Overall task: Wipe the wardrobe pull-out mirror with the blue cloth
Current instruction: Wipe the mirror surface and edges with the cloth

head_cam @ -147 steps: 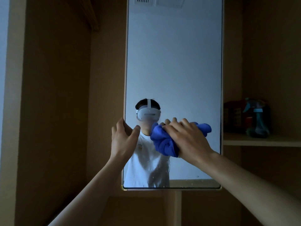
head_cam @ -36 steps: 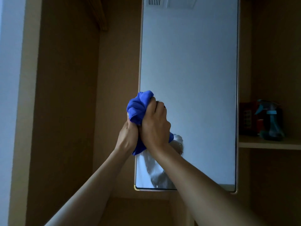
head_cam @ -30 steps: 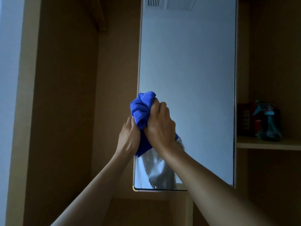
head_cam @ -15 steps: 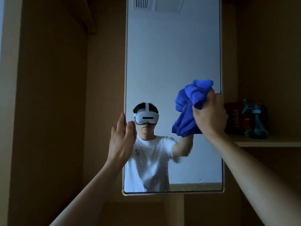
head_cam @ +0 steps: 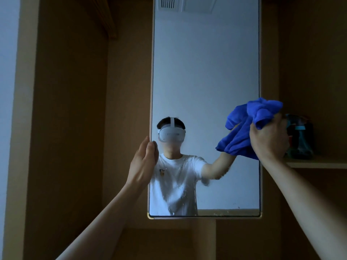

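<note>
Holds the blue cloth (head_cam: 244, 132) now at the 3 o'clock edge of the mirror (head_cam: 206, 72), no longer at the 9 o'clock edge where both hands were bunched together a second ago, and sits a little farther out than half a second back. Amounts to one crosswise pass at mid-height; probably leaves the lower glass toward 6 o'clock to do, judging by the smears and specks showing there. Grips the cloth in the right hand (head_cam: 268, 139), fingers curled round a crumpled wad, loose folds hanging toward 8 o'clock over the glass, arm reaching up from 5 o'clock of the view. Overlaps the mirror's right frame, in front of a spray bottle (head_cam: 302, 139) on a shelf (head_cam: 319, 163) at 3 o'clock. Keeps the left hand (head_cam: 143, 162) flat, fingers straight and together, against the mirror's 9 o'clock edge, apparently steadying it, forearm rising from 7 o'clock.
</note>
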